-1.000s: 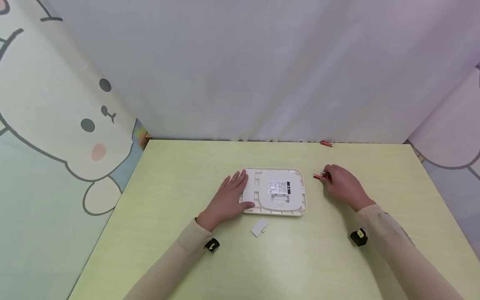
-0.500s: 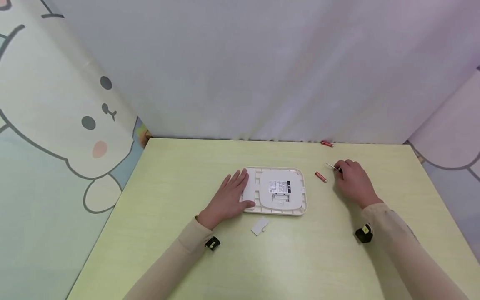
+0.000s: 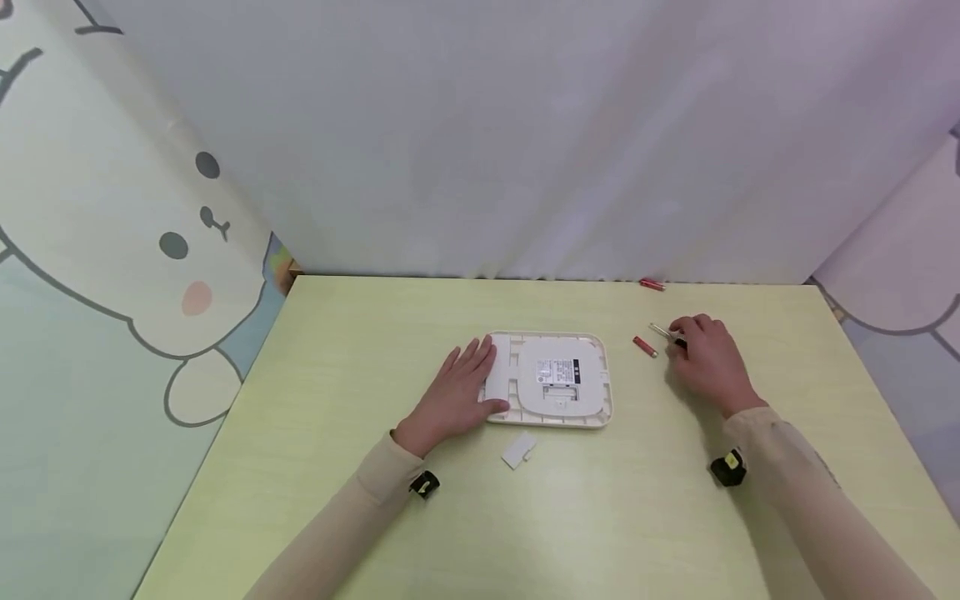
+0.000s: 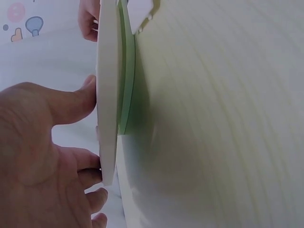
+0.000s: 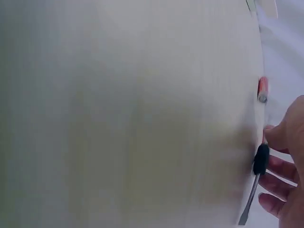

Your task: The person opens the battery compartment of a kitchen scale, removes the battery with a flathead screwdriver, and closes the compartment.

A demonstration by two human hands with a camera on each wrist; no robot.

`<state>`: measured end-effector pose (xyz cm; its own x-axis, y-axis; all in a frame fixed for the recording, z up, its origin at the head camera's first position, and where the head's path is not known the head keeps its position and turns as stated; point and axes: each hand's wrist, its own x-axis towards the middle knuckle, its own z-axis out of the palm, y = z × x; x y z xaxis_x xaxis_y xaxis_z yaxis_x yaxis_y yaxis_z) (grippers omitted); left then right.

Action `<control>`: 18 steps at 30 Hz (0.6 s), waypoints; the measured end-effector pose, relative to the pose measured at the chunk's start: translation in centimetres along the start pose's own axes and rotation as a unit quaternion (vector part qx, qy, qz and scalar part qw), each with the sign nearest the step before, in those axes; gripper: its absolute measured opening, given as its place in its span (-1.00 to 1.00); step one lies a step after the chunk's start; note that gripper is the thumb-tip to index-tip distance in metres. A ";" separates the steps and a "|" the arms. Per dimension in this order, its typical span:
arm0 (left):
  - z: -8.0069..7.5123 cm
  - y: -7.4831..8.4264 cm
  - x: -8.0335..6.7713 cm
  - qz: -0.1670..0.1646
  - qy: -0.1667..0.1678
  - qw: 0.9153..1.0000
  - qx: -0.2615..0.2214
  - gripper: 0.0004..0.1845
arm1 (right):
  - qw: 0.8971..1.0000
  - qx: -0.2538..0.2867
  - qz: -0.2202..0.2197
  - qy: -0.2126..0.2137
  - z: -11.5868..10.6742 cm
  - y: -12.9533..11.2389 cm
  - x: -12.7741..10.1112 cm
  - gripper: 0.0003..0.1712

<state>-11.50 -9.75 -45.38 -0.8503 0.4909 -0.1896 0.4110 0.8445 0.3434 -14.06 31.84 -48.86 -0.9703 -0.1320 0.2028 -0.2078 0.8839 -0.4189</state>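
A white device (image 3: 603, 400) lies back side up, its small rectangular battery compartment uncovered. My left hand (image 3: 456, 398) rests on its left end, fingers spread; in the left wrist view the thumb (image 4: 73, 104) touches the device's edge (image 4: 108, 95). My right hand (image 3: 708, 362), to the right of the device, pinches a small screwdriver (image 3: 661, 331). The right wrist view shows the screwdriver's black part (image 5: 261, 159) at the fingertips and a flat metal blade. Between hand and device lies a red battery (image 3: 645, 347). A small white battery cover (image 3: 518, 449) sits in front of the device.
Another red battery (image 3: 652, 285) lies at the far edge of the pale yellow-green table (image 3: 360, 333). Behind the table hangs a plain light curtain (image 3: 480, 142). Patterned cloth (image 3: 90, 333) covers the left side.
My right hand has moved slightly right and away from me with the screwdriver. The red battery that was partly covered by its fingers now lies uncovered. My left hand stays put.
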 end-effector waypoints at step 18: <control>0.1 -0.2 0.2 -0.001 0.005 1.000 -0.001 0.01 | 0.903 -0.058 -0.412 -0.109 5.2 -18.4 -6.0 -0.49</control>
<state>-11.76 -9.81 -45.57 -0.8545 0.4873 -0.1800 0.4089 0.8446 0.3456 -5.04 14.02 -46.99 -0.4958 -0.8402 0.2195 -0.8682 0.4845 -0.1066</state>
